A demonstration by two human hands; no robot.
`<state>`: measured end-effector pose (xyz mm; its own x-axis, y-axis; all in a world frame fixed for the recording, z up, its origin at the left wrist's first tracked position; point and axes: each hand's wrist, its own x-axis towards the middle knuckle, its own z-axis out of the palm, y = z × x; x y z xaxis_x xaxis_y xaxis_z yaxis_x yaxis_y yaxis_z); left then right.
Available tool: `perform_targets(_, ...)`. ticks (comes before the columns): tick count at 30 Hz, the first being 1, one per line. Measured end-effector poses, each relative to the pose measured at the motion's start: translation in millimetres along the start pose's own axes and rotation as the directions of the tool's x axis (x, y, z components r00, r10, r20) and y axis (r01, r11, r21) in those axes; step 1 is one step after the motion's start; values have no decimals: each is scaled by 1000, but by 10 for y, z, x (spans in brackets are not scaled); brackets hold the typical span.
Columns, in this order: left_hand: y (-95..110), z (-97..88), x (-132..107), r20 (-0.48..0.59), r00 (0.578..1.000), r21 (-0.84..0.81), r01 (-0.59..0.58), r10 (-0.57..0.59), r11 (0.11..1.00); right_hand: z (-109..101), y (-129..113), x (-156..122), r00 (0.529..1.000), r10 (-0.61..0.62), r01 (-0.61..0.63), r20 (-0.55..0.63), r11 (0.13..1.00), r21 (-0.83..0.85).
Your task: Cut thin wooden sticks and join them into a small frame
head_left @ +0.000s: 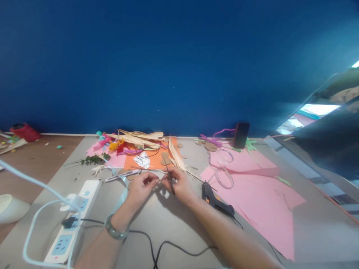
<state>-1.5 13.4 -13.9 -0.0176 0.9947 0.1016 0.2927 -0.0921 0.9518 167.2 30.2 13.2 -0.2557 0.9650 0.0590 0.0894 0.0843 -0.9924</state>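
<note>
My left hand [142, 188] is closed in a pinch, with a bangle on its wrist. Close beside it, my right hand [181, 185] has its fingers closed around a dark slender tool [170, 181] that points up and away from me. The fingertips of both hands nearly meet over the grey table, and whatever small piece lies between them is too small to make out. Just beyond the hands are round cardboard pieces [165, 161], a pale dried husk [175, 152] and an orange sheet [131, 162].
A black glue gun [215, 201] lies to the right, near pink paper sheets [269, 209]. At left a white power strip [63, 243] has plugs and cables in it. Dried husks [140, 139] and a phone [241, 135] are at the back by the blue wall.
</note>
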Motion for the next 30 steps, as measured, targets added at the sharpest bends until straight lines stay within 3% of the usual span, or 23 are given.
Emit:
perform_targets(9, 56, 92, -68, 237, 957, -235, 224, -168, 946, -19, 21, 7, 1000, -6, 6, 7, 997, 74)
perform_targets(16, 59, 67, -88, 329, 911, -295, 349, -248, 889, -8, 25, -8, 999, -11, 8, 53, 999, 43)
perform_targets(18, 77, 48, -79, 309, 906, -319, 385, -289, 866, -7, 31, -4, 1000, -18, 17, 22, 998, 56)
perform_targets(21, 136, 7, -47, 182, 936, -386, 350, -302, 854, -7, 24, -3, 1000, -3, 2, 28, 998, 57)
perform_targets(25, 214, -60, -7, 24, 965, -415, 249, -263, 875, 14, 12, -11, 984, 47, -48, 172, 999, -1)
perform_targets(30, 250, -96, -17, -32, 974, -434, 189, -224, 881, 66, 3, -29, 946, 95, -97, 310, 995, -9)
